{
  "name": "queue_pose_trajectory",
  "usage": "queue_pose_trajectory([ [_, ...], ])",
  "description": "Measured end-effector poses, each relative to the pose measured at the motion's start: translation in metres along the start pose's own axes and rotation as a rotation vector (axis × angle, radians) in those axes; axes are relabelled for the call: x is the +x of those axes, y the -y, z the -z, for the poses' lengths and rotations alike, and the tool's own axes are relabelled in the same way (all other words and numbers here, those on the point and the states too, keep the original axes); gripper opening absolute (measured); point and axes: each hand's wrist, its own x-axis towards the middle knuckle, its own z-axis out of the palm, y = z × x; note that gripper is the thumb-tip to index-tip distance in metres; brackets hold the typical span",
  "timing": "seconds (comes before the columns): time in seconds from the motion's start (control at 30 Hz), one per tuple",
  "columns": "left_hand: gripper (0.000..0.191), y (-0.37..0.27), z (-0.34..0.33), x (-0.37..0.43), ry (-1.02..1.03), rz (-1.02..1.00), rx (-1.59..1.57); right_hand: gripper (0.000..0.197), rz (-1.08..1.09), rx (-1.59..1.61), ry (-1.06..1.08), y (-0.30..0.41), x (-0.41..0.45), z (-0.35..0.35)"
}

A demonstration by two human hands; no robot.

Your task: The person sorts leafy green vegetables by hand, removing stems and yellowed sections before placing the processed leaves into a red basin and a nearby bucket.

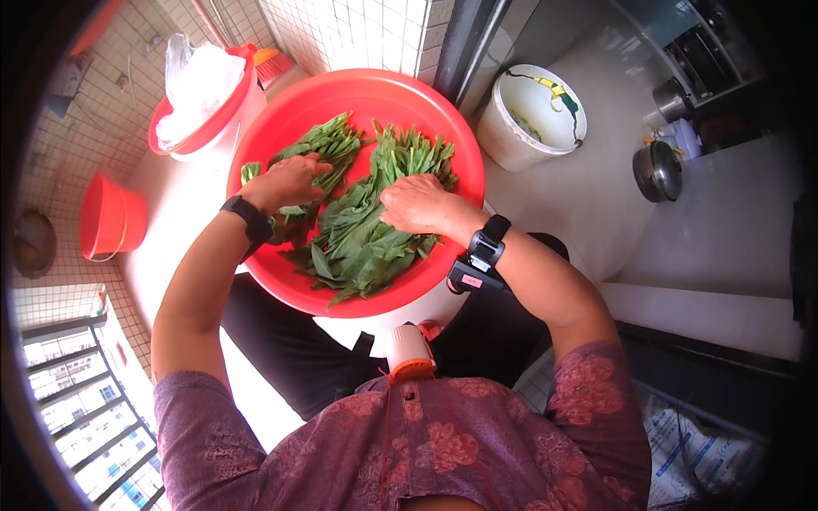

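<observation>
A wide red plastic basin (361, 92) stands before me, with leafy green vegetables in it in two heaps. My left hand (291, 182) rests over the smaller left bunch of greens (329, 147), its fingers somewhat apart. On the larger right bunch of greens (367, 233), my right hand (415, 201) is curled, with the fingertips hidden among the leaves. Cut stem ends point towards the far rim, and broad leaves lie nearer to me. A strip of red basin floor shows between the bunches.
A white bucket (511, 137) with a strap on its rim stands to the right. At left are a red bucket (112, 214) and a red basin (246, 76) holding a white plastic bag (208, 83). A lidded metal pot (658, 171) sits far right.
</observation>
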Motion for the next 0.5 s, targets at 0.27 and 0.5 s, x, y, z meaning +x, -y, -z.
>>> queue_pose_trajectory([
  [0.27, 0.027, -0.067, 0.069, 0.007, -0.048, -0.19, -0.241, 0.024, -0.079, 0.16, 0.195, 0.002, -0.014, 0.042],
  [0.5, 0.027, -0.02, -0.015, 0.058, -0.422, -0.586, 0.348, 0.027, 0.021, 0.278, 0.168, -0.015, -0.025, 0.039],
])
